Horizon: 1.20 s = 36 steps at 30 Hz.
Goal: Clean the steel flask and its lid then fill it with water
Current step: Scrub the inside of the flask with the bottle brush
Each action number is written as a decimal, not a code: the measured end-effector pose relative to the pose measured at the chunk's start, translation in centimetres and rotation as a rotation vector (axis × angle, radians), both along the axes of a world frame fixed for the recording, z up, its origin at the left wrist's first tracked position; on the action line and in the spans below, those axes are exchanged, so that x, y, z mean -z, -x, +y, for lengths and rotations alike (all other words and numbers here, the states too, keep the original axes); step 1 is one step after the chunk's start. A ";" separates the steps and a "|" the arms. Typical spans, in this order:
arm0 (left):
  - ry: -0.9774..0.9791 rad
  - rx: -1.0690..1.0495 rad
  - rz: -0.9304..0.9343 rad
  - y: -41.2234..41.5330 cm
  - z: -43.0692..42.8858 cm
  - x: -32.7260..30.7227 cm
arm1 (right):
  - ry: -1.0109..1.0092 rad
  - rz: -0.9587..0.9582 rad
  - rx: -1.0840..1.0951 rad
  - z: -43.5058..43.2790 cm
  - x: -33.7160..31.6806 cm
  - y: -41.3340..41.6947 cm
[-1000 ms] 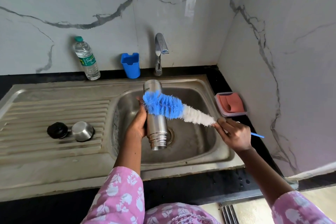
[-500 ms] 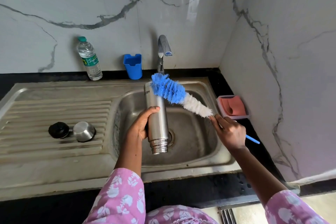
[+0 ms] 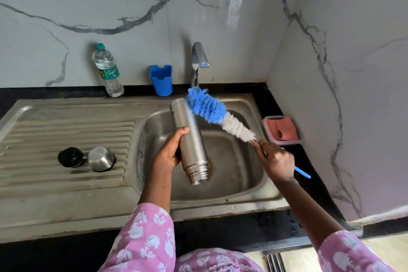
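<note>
Over sink (image 3: pixel 242 204) basin: left hand (image 3: pixel 169 154) fingers (image 3: pixel 182 130) curled round steel flask (image 3: pixel 192 137) mid-body, mouth end down toward drain, base up. Right hand (image 3: pixel 276 161) fingers pinch bottle brush (image 3: pixel 209 109) handle; blue bristles touch flask's upper end. Black lid (image 3: pixel 70 157), steel cap (image 3: pixel 101 159) well apart on drainboard (image 3: pixel 66 130), left of basin. Risks: steel, if soapy, may slip from one-handed grip, drop, dent; hard stroke could lever flask sideways; bristles may flick water outward.
</note>
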State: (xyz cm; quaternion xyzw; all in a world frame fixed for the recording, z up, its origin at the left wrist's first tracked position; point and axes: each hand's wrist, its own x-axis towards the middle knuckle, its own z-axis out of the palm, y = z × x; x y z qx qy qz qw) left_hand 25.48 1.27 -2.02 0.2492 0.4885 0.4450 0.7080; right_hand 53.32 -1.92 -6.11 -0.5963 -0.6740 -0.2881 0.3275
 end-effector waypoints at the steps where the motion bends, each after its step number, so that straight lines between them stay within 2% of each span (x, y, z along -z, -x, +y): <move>1: -0.006 0.009 -0.008 0.0 0.0 0.0 | 0.010 0.007 0.008 0.1 -0.1 0.2; 8: -0.004 0.023 -0.028 -0.4 0.2 0.2 | 0.060 0.103 -0.043 0.1 0.0 1.2; 13: 0.007 -0.020 -0.036 0.0 0.3 1.1 | 0.072 0.085 -0.094 -1.0 0.9 0.0; 19: 0.064 0.043 -0.024 -0.2 0.7 1.3 | 0.063 0.115 -0.026 0.0 -0.6 1.6; 28: 0.057 -0.065 -0.171 0.5 0.2 1.4 | 0.040 0.096 -0.198 -2.0 0.5 -0.8; 32: 0.052 -0.032 -0.171 -0.1 0.2 1.2 | 0.043 0.103 -0.150 -1.0 -0.3 0.1; 36: 0.038 -0.086 -0.157 -0.3 0.3 1.3 | 0.034 0.094 -0.170 -1.1 -1.0 0.9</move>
